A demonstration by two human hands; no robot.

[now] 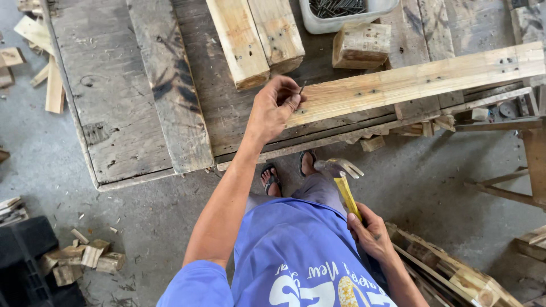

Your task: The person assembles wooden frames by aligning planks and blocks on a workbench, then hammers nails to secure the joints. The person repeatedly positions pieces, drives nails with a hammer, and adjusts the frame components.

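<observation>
Nail [300,89] pinched upright on plank [421,79] by left hand [274,108]; right hand [369,233] grips hammer [344,185].

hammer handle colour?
Yellow. The hammer in the right hand has a yellow handle and a pale metal claw head; the head view shows it.

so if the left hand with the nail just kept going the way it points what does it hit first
Most likely the end of the pale wooden plank: the left hand pinches a nail right at it, fingertips apparently already touching. Depth is hard to judge from above.
</observation>
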